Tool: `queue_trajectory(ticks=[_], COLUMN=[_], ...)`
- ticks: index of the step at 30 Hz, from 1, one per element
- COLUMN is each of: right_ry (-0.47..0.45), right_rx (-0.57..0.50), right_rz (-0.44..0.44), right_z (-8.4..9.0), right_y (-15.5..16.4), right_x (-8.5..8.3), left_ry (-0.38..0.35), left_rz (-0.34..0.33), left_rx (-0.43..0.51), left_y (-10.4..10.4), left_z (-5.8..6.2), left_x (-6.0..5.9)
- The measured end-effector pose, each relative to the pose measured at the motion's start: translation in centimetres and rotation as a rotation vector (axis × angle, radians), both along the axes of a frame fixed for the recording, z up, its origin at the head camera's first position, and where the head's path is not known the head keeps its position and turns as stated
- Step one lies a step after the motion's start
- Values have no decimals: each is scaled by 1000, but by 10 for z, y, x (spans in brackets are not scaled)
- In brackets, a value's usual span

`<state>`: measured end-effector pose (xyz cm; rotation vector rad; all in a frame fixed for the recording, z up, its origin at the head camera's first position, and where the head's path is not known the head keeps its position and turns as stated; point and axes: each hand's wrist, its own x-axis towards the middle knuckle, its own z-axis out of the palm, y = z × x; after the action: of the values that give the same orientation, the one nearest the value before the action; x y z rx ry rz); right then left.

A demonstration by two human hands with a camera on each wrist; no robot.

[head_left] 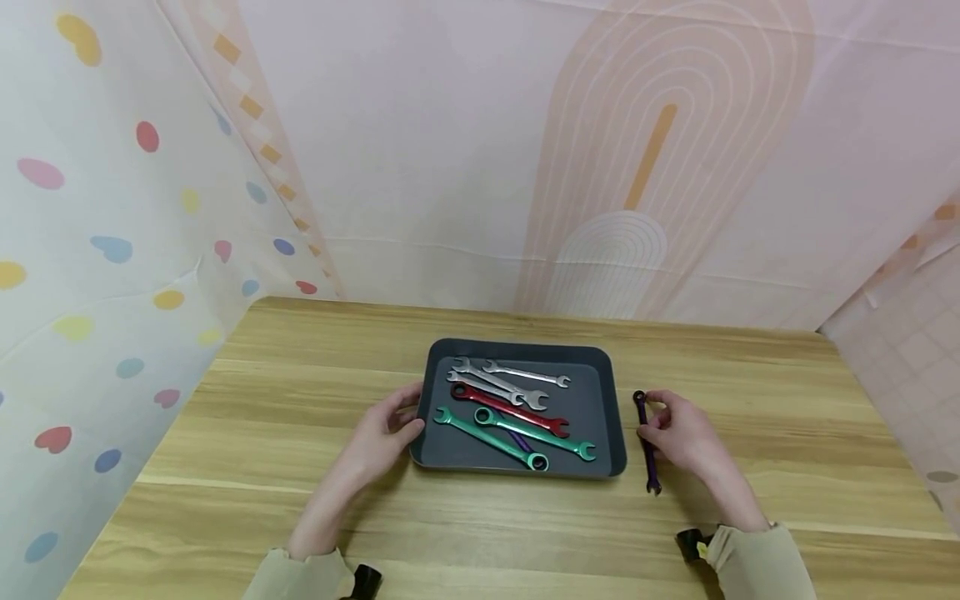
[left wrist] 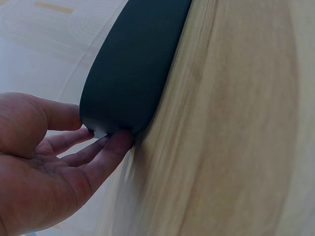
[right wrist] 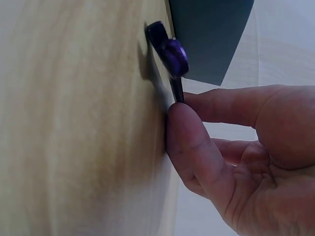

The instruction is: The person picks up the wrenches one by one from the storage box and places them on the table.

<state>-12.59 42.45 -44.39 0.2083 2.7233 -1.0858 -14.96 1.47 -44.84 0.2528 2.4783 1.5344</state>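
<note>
A dark grey tray (head_left: 450,460) holds several wrenches. My left hand (head_left: 382,433) grips its left side. In the left wrist view the thumb is at the rim of the tray (left wrist: 133,64), and the fingertips (left wrist: 120,137) touch lower on the wall. Right of the tray, my right hand (head_left: 678,429) pinches a purple combination wrench (head_left: 649,458) between thumb and fingers. The right wrist view shows one end of this purple wrench (right wrist: 174,56) close above the table; whether the other end touches the wood is hidden by the hand (right wrist: 246,147).
In the tray lie silver open-end wrenches (head_left: 525,375), a red wrench (head_left: 510,404), two green wrenches (head_left: 480,433) and another purple wrench (head_left: 519,439), partly covered. The wood-grain table (head_left: 337,350) ends at a patterned cloth (head_left: 420,167) behind.
</note>
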Motion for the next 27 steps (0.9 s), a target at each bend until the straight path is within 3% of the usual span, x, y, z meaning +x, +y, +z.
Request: queue_trajectory(ticks=[27], right_ry=[-5], right_rx=[-33], right_rz=[-12], right_z=[1], right_y=[2], right_x=[1], left_ry=[8], left_rz=[4], left_rx=[6], left_y=[0], left_z=[-1], left_x=[0])
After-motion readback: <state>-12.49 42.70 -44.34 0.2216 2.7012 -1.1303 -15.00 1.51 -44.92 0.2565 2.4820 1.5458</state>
